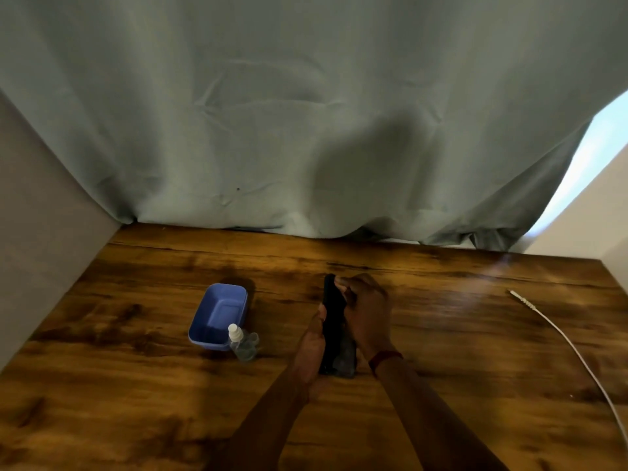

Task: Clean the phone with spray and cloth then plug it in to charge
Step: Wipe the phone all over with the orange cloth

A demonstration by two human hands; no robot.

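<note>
A black phone (332, 311) stands on edge above the middle of the wooden table (136, 385), held between both hands. My left hand (311, 348) grips its lower left side. My right hand (365, 312) presses a grey cloth (346, 360) against the phone's right face; the cloth hangs out below the palm. A small clear spray bottle (239, 341) with a white nozzle stands to the left of my hands. The white charging cable (557, 329) lies on the right, its plug end pointing to the far left.
A blue plastic tub (219, 314) sits just behind the spray bottle, touching it. A grey-green curtain (306, 130) hangs along the table's far edge. Walls close in the left and right sides. The cable runs off the table's right front edge.
</note>
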